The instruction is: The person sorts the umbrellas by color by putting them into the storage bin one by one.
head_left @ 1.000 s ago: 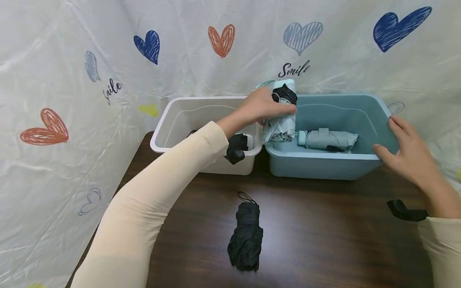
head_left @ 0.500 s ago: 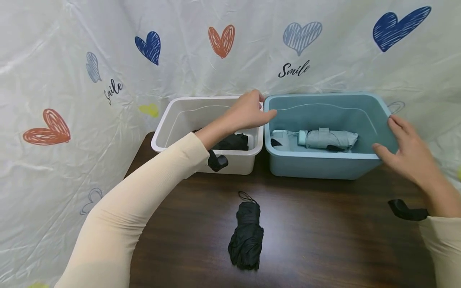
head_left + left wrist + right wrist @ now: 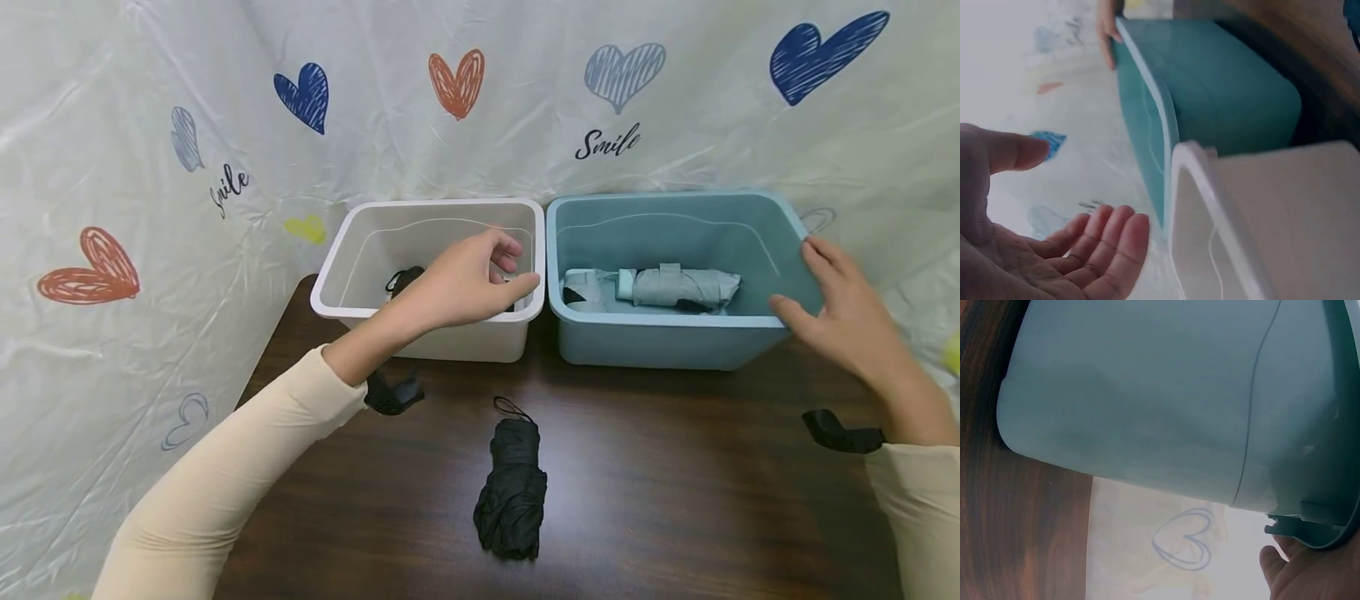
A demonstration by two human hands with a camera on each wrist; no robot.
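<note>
My left hand (image 3: pixel 472 279) hovers over the white bin (image 3: pixel 427 337) with nothing in it, fingers loosely bent and thumb apart, as the left wrist view (image 3: pixel 1054 250) also shows. A black folded umbrella (image 3: pixel 405 279) lies in that bin, mostly hidden behind the hand. My right hand (image 3: pixel 847 317) holds the right rim of the blue bin (image 3: pixel 667 342), its thumb at the front corner. In the blue bin lie a light blue folded umbrella (image 3: pixel 682 287) and, left of it, a second pale blue one (image 3: pixel 588 289), partly hidden by the wall.
Another black folded umbrella (image 3: pixel 512 492) with a wrist loop lies on the dark wooden table (image 3: pixel 675 483) in front of the bins. Behind them hangs a white sheet (image 3: pixel 525 83) printed with hearts. The two bins stand side by side.
My left hand lowered a pale blue umbrella into the left end of the blue bin and let it go. It then moved left over the white bin. My right hand stayed put.
</note>
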